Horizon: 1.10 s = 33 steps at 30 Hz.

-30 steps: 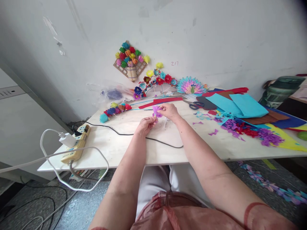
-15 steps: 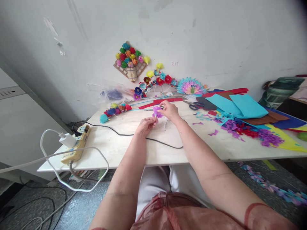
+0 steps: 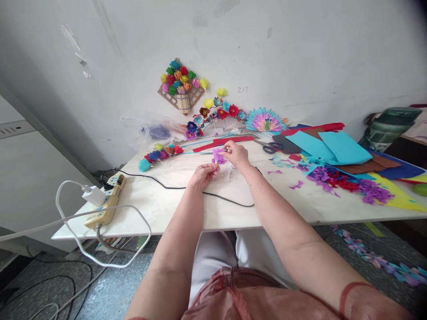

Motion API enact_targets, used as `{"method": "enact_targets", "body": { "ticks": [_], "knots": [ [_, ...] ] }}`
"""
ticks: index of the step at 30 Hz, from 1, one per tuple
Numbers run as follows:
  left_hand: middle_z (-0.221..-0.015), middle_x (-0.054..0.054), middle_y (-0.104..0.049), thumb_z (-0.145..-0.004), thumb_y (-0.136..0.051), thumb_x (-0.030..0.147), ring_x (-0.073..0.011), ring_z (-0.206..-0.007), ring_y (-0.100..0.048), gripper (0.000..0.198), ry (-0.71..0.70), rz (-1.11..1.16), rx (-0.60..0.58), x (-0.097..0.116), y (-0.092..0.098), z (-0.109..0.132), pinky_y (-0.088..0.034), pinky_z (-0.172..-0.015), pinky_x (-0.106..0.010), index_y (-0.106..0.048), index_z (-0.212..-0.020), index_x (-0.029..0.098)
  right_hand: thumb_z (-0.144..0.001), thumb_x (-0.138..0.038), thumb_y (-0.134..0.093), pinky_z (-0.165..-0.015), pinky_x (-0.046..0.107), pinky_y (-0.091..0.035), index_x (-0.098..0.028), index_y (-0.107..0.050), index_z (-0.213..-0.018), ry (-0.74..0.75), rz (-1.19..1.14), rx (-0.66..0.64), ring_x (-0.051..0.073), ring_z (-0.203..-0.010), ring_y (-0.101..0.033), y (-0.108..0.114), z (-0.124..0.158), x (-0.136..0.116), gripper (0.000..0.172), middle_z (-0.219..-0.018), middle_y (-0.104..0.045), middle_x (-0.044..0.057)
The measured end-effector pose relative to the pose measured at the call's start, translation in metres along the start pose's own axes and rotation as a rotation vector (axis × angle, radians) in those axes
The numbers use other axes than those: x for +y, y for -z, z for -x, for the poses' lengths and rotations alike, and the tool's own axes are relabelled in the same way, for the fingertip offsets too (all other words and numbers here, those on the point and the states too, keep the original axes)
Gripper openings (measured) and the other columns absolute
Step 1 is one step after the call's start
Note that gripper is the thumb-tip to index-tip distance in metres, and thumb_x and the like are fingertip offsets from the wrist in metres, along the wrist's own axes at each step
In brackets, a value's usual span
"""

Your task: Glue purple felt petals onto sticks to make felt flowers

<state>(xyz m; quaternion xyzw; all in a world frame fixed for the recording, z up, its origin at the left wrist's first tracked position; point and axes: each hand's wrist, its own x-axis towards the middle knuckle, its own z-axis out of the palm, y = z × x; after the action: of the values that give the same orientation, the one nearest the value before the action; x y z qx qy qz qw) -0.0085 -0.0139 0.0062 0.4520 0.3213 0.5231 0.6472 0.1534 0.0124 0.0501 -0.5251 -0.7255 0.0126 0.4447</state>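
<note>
Over the middle of the table, my left hand (image 3: 204,174) pinches the lower end of a small purple paper flower (image 3: 218,155), where a bit of yellow shows at the base. From the right, my right hand (image 3: 236,154) has its thumb and forefinger closed at the flower's upper petals. A small dark thing shows at those right fingertips, too small to name. Behind the hands lies a long red paper strip (image 3: 223,143). A pair of scissors (image 3: 272,147) with dark handles rests to the right.
A black cable (image 3: 156,181) crosses the table under my forearms. At left sits a power strip (image 3: 108,202) with a white charger. Finished paper flowers (image 3: 162,153) lie behind left. Folded blue paper (image 3: 345,146), purple scraps (image 3: 296,184) and a dark bottle (image 3: 383,129) are at right.
Hardly anything differs. My right fingers have shifted very slightly at the purple paper flower, while my left hand keeps its place at the base.
</note>
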Motion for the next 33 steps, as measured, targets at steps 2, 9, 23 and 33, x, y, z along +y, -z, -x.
{"method": "enact_targets", "body": {
  "ticks": [2,9,23,33],
  "knots": [
    [-0.064,-0.005,-0.062,-0.06,-0.071,0.015,-0.0051,-0.046,-0.049,0.013,-0.001,0.004,0.002,-0.001,0.001,-0.001,-0.038,-0.042,-0.016,-0.063,-0.067,0.008,-0.075,-0.042,-0.054,-0.058,0.025,-0.032,-0.024,-0.06,-0.087,-0.008,-0.029,0.011,0.016,-0.064,-0.055,-0.001,0.0,0.002,0.022,-0.065,-0.063,-0.002],
    [-0.064,-0.004,-0.062,-0.059,-0.071,0.014,-0.0051,-0.046,-0.05,0.014,-0.005,0.018,0.043,-0.001,-0.001,-0.001,-0.038,-0.042,-0.016,-0.064,-0.069,0.008,-0.076,-0.041,-0.052,-0.058,0.024,-0.035,-0.021,-0.062,-0.079,-0.073,-0.177,0.042,0.015,-0.062,-0.056,-0.004,0.005,0.005,0.023,-0.063,-0.064,-0.001],
    [-0.064,-0.003,-0.062,-0.054,-0.076,0.021,-0.0047,-0.048,-0.05,0.024,-0.08,-0.014,0.096,0.0,-0.004,0.0,-0.038,-0.044,-0.017,-0.064,-0.07,0.009,-0.069,-0.029,-0.054,-0.059,0.024,-0.037,-0.019,-0.067,-0.067,-0.1,-0.162,-0.112,0.016,-0.066,-0.058,-0.004,0.011,-0.004,0.016,-0.064,-0.065,0.0],
    [-0.061,-0.001,-0.06,-0.054,-0.077,0.032,-0.005,-0.048,-0.048,0.029,-0.128,-0.143,0.081,0.0,-0.004,0.0,-0.034,-0.046,-0.018,-0.064,-0.069,0.012,-0.069,-0.032,-0.055,-0.058,0.024,-0.037,-0.021,-0.068,-0.072,-0.127,-0.12,-0.128,0.016,-0.069,-0.059,-0.006,0.01,-0.004,0.017,-0.069,-0.067,0.0]
  ]
}}
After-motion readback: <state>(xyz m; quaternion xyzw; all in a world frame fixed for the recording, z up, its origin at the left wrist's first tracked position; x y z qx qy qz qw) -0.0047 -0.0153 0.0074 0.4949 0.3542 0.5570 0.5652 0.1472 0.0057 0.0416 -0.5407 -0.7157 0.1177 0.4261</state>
